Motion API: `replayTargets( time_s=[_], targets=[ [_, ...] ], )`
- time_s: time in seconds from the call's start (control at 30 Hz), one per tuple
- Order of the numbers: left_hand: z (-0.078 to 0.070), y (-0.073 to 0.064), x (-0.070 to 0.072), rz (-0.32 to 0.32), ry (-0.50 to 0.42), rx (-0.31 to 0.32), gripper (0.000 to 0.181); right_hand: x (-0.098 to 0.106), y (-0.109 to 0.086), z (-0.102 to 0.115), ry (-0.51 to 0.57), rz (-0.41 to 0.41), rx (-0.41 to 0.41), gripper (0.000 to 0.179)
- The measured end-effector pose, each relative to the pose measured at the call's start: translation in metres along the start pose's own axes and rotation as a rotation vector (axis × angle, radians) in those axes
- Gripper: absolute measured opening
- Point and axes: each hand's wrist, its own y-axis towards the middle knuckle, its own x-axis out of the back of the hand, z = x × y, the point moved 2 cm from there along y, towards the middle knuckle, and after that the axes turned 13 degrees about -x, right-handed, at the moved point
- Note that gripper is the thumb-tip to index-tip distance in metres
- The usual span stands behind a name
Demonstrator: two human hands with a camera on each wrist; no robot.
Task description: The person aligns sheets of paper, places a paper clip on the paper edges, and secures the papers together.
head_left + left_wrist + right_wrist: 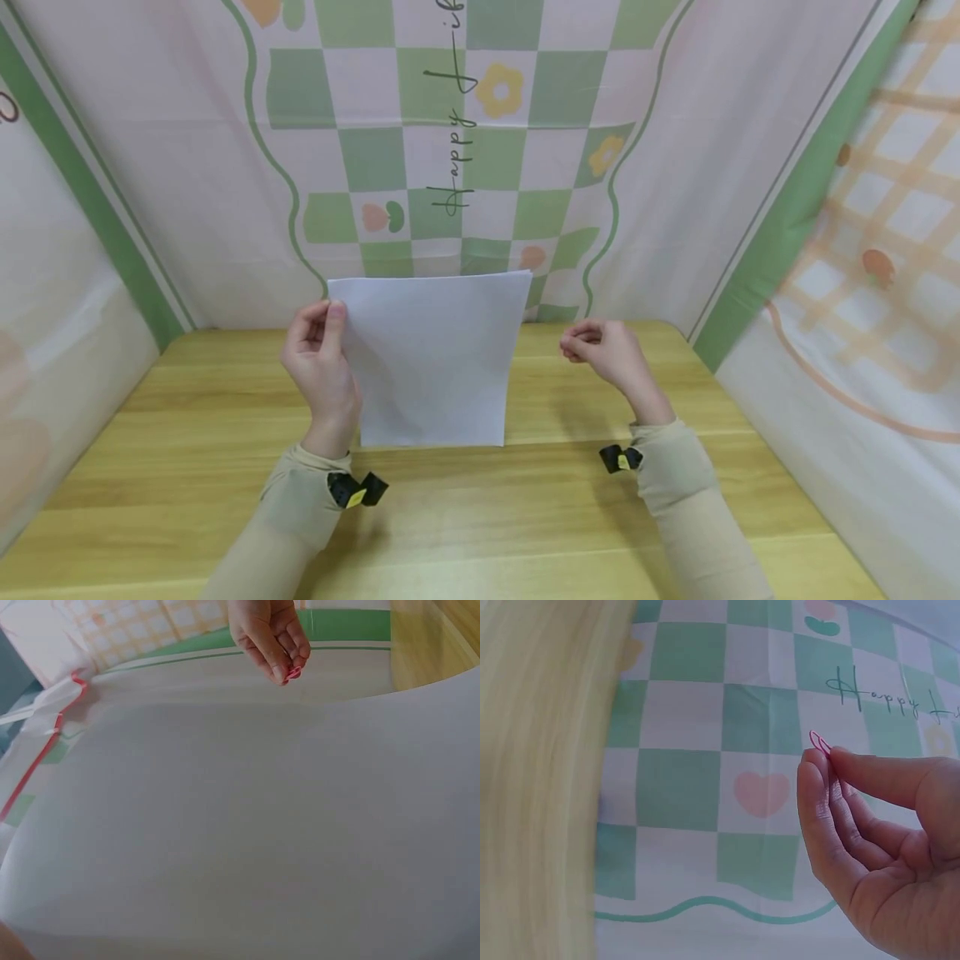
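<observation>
Several white sheets of paper [435, 358] stand upright in the head view, their lower edge at the tabletop. Their upper left edge is pinched by my left hand [322, 358], thumb in front. In the left wrist view the paper [247, 825] fills most of the picture, and only a sliver of the left hand [11, 945] shows at the lower left corner. To the right of the paper and apart from it, my right hand [607, 354] is raised above the table. Between its thumb and fingertips it pinches a small pink paper clip [819, 742], whose looped end sticks out.
A wooden table [465, 525] lies under both hands. Behind it hangs a cloth [367, 158] with green checks, flowers and lettering. More printed cloth [885, 275] closes off the right side, and a pale cloth [67, 275] the left. Each sleeve bears a black wrist mount [356, 490].
</observation>
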Motion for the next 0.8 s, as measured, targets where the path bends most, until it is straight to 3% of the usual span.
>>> replayTargets(
  time_s=[0.37,0.8],
  targets=[
    [-0.002,0.0,0.0,0.006,-0.009,0.002,0.016,0.005,-0.009,0.017,-0.02,-0.059,0.067,0.019],
    [-0.003,0.0,-0.001,0.008,-0.003,-0.007,0.008,0.007,-0.018,0.033,-0.023,-0.076,0.09,0.019]
  ],
)
